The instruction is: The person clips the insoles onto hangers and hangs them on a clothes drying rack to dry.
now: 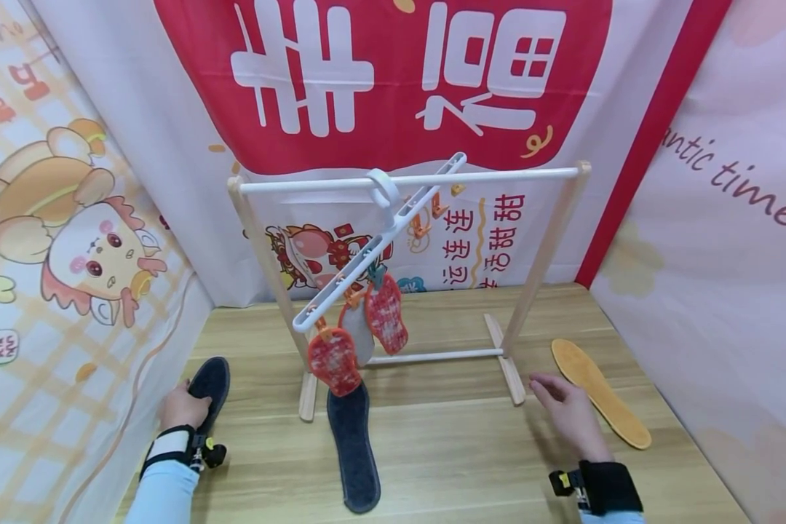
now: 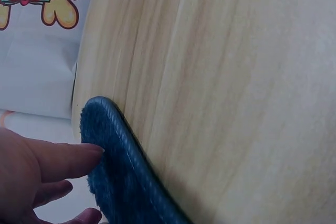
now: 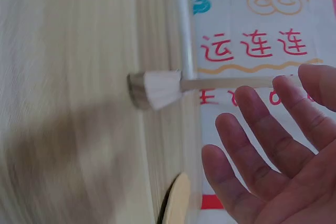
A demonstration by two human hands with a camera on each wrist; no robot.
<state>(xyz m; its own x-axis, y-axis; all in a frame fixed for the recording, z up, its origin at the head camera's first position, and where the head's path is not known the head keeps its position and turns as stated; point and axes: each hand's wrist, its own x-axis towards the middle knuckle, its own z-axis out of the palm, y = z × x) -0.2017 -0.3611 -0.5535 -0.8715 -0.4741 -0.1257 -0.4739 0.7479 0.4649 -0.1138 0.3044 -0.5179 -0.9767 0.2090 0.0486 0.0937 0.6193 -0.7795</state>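
At the left side of the table, my left hand (image 1: 182, 409) grips a dark fuzzy insole (image 1: 213, 387) by its edges, thumb over its surface. In the left wrist view its dark piping and pile show close to the fingers (image 2: 68, 162). My right hand (image 1: 568, 413) is above the table with relaxed fingers and holds nothing, just left of a tan insole (image 1: 599, 391). A second dark insole (image 1: 355, 451) lies at the front middle. From a white clip hanger (image 1: 354, 273) hang red speckled insoles (image 1: 386, 314) and a greyish one (image 1: 359, 336).
A wooden rack with a white top rail (image 1: 498, 176) stands at the back of the table; the hanger hooks over this rail, slanting toward me. Orange clips (image 1: 421, 224) dangle from its far half. Printed cloth walls (image 1: 714, 240) enclose the table on the left, back and right.
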